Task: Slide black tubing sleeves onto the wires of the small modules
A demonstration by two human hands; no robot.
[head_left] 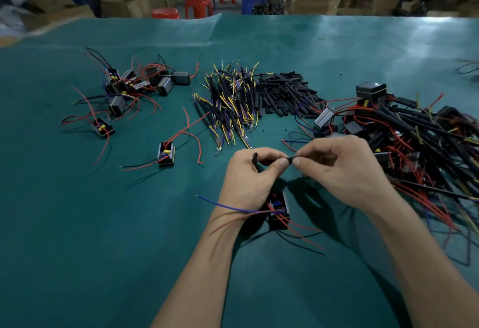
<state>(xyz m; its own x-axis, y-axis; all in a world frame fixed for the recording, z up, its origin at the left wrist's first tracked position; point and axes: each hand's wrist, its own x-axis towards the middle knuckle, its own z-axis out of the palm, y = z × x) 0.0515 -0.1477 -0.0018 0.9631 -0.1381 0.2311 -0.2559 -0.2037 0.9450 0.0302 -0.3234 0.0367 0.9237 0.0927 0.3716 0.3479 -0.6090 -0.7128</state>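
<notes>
Two hands — left [250, 177], right [342, 169] — pinch one black sleeve [290, 159].

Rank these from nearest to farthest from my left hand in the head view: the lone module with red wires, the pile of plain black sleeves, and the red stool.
From the left hand:
1. Lone module, just to its left.
2. Pile of plain black sleeves, ahead and slightly right.
3. Red stool, beyond the table's far edge.
</notes>
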